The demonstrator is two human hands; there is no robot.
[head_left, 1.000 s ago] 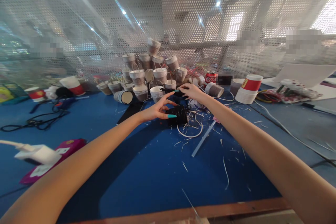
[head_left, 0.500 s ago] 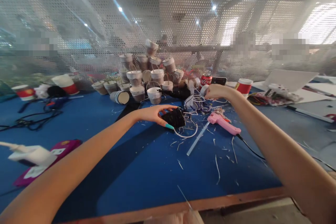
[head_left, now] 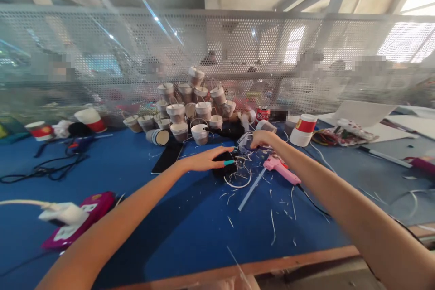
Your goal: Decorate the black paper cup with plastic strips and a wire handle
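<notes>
At frame centre, the left grip (head_left: 204,160) was half closed around a black container (head_left: 221,172) on the table (head_left: 200,240). Just right, the right grip (head_left: 264,138) bent down by a pale tangled bundle (head_left: 244,143); whether it held anything, I couldn't tell. A pink glue gun (head_left: 283,172) lay right of centre. Farther up, a red can (head_left: 263,114) bore white lettering, too small to read.

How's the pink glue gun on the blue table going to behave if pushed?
The pink glue gun will probably slide or pivot rather than roll, given its long, uneven shape. Its black cord may drag. The pale stick at its end looks straight, so likely stiff.
</notes>
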